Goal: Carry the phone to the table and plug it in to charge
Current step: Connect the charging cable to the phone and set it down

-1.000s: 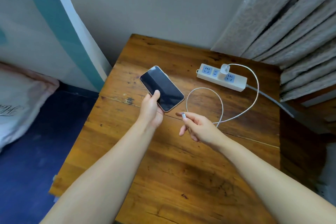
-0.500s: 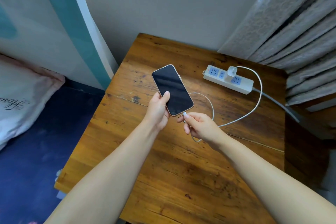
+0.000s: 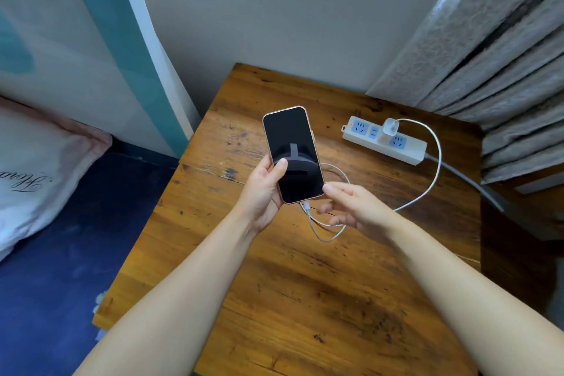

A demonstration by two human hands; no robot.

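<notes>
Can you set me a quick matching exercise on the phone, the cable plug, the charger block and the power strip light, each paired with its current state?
Things:
1. phone
2. cable plug
3. charger block
4. power strip indicator light

States:
A. glowing red
B. seated in a strip socket
C. held above the table in the left hand, screen dark
D. at the phone's bottom edge, apparently inserted

Pairs: 1-C, 2-D, 3-B, 4-A

The right hand is open beside the phone's lower corner, not gripping the cable.
</notes>
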